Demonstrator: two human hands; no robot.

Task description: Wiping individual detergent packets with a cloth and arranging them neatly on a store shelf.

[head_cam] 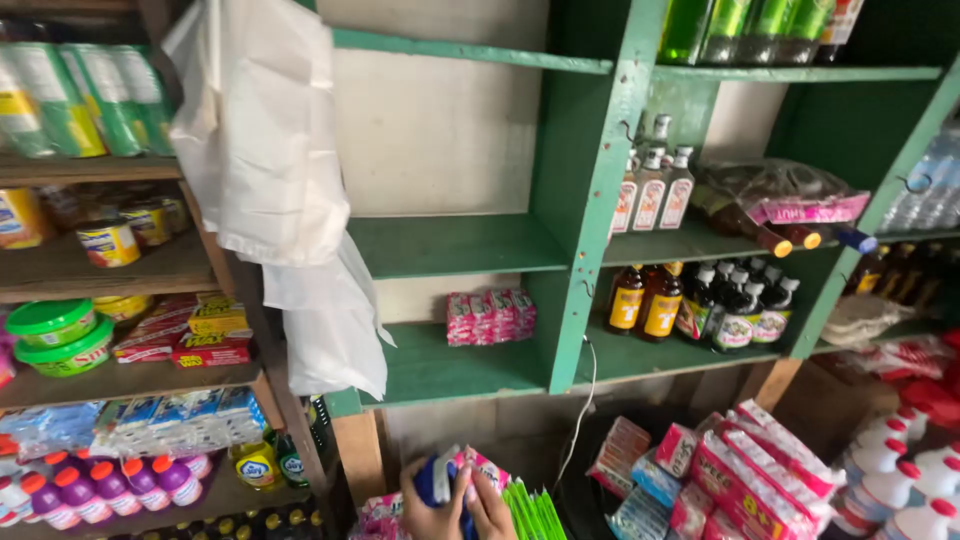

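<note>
Sachet packs are what both hands are working with at the bottom edge of the view: the pink strip of sachets (478, 468) is lying low down, below the green shelving, and a small blue packet (437, 481) is sitting against it. The green shelf unit (580, 200) is filling most of the scene, and its middle bays are standing largely bare; only one bundle of pink sachet strips (490, 316) is resting on the lower middle shelf, so stocking here looks barely begun, with most of the goods waiting on the floor. White plastic bags (270, 170) are hanging over the left upright. To the right, dark sauce bottles (700, 300) are crowding one shelf, and a heap of pink and red packets (745, 475) is lying beneath them beside white bottles with red caps (900, 480). On the left wooden shelves, purple bottles (110, 488) and green-lidded tubs (55, 335) are sitting in rows. Green sachet strips (535, 512) are lying just beside the hands. The left hand (432, 512) is curling around the blue packet, its grip closing on it from below. The right hand (490, 508) is pressing on the pink strip; whether its grip is truly clasping the strip I cannot tell, since the fingers are cut off by the frame edge.
</note>
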